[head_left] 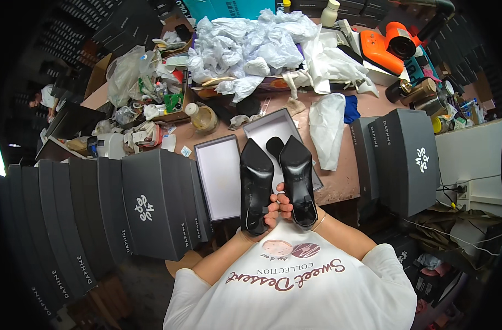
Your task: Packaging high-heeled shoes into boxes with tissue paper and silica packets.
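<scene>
A pair of black pointed-toe heeled shoes is held up side by side, soles toward me and toes pointing away. My left hand (pixel 271 215) is closed around the heel end of the left shoe (pixel 257 175). With its fingers wrapped at the inner side, my right hand (pixel 284 202) grips the right shoe (pixel 296 165). Behind the shoes lies an open grey shoebox part (pixel 262 124) with a pale inside, and a second open one (pixel 217 175) sits to the left. A black rounded thing (pixel 274 146) shows between the toes; its kind is unclear.
Grey shoeboxes stand in a long row at left (pixel 149 206) and a stack at right (pixel 406 162). Crumpled white tissue paper (pixel 251 47) heaps at the back. A glue jar (pixel 202 117), an orange device (pixel 382 52) and dark cans (pixel 424 96) stand around the table (pixel 339 184).
</scene>
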A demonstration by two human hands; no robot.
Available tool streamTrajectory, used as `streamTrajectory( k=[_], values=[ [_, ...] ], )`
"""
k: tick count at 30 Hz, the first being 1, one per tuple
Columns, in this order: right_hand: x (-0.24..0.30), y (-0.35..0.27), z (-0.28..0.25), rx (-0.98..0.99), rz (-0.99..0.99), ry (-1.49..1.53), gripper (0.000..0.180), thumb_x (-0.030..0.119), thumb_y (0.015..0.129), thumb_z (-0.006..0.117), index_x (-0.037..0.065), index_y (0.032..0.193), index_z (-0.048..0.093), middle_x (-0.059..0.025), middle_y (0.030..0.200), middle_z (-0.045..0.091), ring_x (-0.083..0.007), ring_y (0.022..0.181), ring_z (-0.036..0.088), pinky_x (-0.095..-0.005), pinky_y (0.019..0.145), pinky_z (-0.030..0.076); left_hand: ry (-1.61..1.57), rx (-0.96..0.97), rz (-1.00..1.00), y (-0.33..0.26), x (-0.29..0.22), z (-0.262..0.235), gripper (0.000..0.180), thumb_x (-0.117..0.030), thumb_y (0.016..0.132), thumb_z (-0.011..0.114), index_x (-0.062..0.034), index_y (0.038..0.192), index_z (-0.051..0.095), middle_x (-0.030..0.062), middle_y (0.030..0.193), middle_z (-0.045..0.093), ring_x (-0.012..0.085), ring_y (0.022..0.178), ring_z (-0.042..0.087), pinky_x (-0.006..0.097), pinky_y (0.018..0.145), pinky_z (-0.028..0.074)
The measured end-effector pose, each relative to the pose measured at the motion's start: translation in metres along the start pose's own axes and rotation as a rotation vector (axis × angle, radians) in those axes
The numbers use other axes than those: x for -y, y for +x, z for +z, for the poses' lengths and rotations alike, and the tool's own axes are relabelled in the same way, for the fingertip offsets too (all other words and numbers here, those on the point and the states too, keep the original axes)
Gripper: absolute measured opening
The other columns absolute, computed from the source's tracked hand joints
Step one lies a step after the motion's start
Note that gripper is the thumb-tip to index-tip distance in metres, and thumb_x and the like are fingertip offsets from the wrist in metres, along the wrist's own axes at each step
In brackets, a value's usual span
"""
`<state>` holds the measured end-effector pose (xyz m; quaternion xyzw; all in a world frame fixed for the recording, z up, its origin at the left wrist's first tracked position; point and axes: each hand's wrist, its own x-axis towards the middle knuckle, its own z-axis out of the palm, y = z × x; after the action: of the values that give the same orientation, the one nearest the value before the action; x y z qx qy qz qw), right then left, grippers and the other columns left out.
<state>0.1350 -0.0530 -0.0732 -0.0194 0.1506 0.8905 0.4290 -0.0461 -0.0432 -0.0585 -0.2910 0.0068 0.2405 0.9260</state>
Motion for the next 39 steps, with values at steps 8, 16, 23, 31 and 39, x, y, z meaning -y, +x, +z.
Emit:
streamTrajectory(
  k=[8, 16, 23, 31, 39],
  values=[
    [0.003, -0.013, 0.024, -0.149, -0.084, -0.258, 0.037, 0.025, 0.093, 0.051, 0.001, 0.12, 0.045, -0.0126, 0.085, 0.057, -0.0241, 0.068, 0.06, -0.0347, 0.055, 0.052, 0.304, -0.082, 0.115, -0.001, -0.009, -0.005, 0.035, -0.034, 0.094, 0.049, -0.004, 0.112, 0.05, 0.0045, 0.081, 0.054, 0.0116, 0.062, 0.053, 0.024, 0.051, 0.045],
    [0.151, -0.147, -0.047, -1.054, -0.797, -1.443, 0.017, 0.014, 0.088, 0.058, -0.002, 0.094, 0.058, -0.0109, 0.073, 0.059, -0.0214, 0.069, 0.062, -0.032, 0.062, 0.049, 1.079, -0.921, 0.872, -0.057, -0.097, -0.012, 0.019, -0.027, 0.09, 0.062, -0.0081, 0.09, 0.058, 0.002, 0.074, 0.059, 0.0121, 0.063, 0.058, 0.027, 0.057, 0.047],
    [0.163, -0.133, -0.083, -1.496, -0.654, -1.955, 0.025, 0.019, 0.089, 0.053, -0.004, 0.096, 0.059, -0.0267, 0.092, 0.061, -0.0452, 0.092, 0.057, -0.0469, 0.078, 0.045, 2.671, -0.542, 0.959, 0.033, -0.026, 0.04, 0.041, -0.009, 0.08, 0.065, 0.0005, 0.119, 0.054, 0.0181, 0.12, 0.053, 0.0336, 0.114, 0.048, 0.041, 0.098, 0.037],
    [0.159, -0.149, -0.072, -1.298, -0.768, -1.737, 0.039, 0.019, 0.092, 0.053, -0.001, 0.124, 0.051, -0.0183, 0.113, 0.06, -0.0286, 0.106, 0.058, -0.0344, 0.091, 0.044, 3.723, 0.048, -0.149, 0.277, -0.043, -0.017, 0.039, -0.015, 0.075, 0.065, -0.0051, 0.112, 0.058, 0.0184, 0.114, 0.058, 0.0361, 0.119, 0.046, 0.048, 0.099, 0.035],
    [0.142, -0.118, 0.058, -0.72, -0.845, -2.049, 0.106, 0.026, 0.066, 0.082, 0.007, 0.147, 0.016, -0.0253, 0.148, 0.018, -0.0385, 0.139, 0.019, -0.0422, 0.111, 0.024, 1.579, -0.252, 0.67, 0.228, -0.026, 0.107, 0.02, -0.016, 0.095, 0.054, -0.0032, 0.109, 0.06, 0.0025, 0.097, 0.065, 0.0102, 0.085, 0.062, 0.024, 0.074, 0.049]
  ],
)
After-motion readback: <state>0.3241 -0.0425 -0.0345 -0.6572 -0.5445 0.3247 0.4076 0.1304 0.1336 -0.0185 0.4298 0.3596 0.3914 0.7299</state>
